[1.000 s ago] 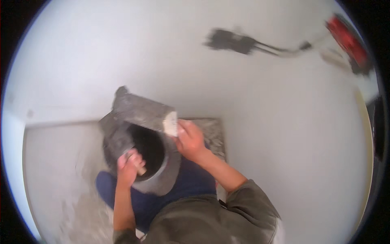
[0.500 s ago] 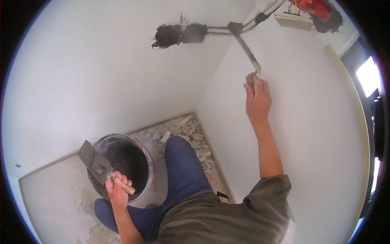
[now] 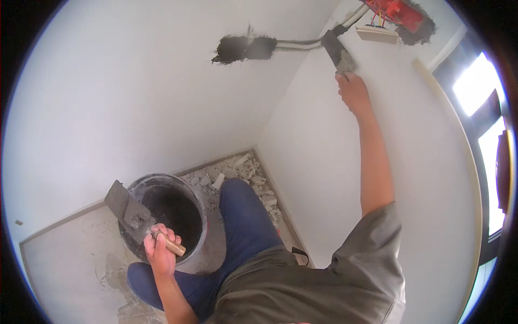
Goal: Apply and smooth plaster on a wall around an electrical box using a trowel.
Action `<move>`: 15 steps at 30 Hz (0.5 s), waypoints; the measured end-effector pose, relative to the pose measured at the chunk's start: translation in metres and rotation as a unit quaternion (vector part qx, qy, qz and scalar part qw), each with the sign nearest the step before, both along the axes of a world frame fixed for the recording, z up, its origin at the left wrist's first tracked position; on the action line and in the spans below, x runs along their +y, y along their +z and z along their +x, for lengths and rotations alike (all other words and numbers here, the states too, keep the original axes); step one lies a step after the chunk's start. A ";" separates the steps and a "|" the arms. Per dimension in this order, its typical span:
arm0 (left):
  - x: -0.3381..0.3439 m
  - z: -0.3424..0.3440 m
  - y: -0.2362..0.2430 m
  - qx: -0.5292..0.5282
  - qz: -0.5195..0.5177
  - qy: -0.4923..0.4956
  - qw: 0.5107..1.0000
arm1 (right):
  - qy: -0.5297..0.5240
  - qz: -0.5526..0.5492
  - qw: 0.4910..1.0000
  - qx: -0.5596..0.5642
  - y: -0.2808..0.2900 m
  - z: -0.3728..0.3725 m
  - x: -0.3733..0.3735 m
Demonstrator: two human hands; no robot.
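My left hand (image 3: 161, 254) is wrapped round the wooden handle of a trowel (image 3: 122, 203). A dab of grey mortar sits on its blade, which tilts over the rim of a round bucket (image 3: 203, 208) with a dark inside. Up on the right-hand wall, my right hand (image 3: 355, 93) grips a putty knife (image 3: 338, 53); its handle is hidden in my fingers. The knife's grey-smeared blade reaches the pale conduits (image 3: 298, 46) near the wall corner. Dark grey mortar patches (image 3: 247, 48) cover the wall at the conduits' left end.
A red electrical box (image 3: 402, 15) with loose wires and a hanging cream plate (image 3: 376, 34) is at the upper right. Broken rubble (image 3: 253, 174) lies in the floor corner beside my knee. A window (image 3: 477, 83) stands at the far right.
My right hand has moved up the wall, and the putty knife blade now shows broad side on at the conduits. My left hand and trowel have shifted only slightly.
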State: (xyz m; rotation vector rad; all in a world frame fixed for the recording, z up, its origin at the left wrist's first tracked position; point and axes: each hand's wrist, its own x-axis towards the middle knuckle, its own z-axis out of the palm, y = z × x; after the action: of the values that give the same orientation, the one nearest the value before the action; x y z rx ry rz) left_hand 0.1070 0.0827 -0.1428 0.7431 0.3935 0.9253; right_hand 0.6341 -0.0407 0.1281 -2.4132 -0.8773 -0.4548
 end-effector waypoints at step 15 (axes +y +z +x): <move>0.004 -0.008 -0.001 -0.028 -0.008 0.021 0.999 | 0.001 0.240 0.901 0.362 0.023 -0.023 0.004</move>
State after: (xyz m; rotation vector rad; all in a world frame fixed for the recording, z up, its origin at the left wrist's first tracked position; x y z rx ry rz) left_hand 0.0985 0.0869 -0.1435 0.6953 0.3680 0.9803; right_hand 0.6106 -0.0363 0.1508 -1.8809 -0.3686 0.2193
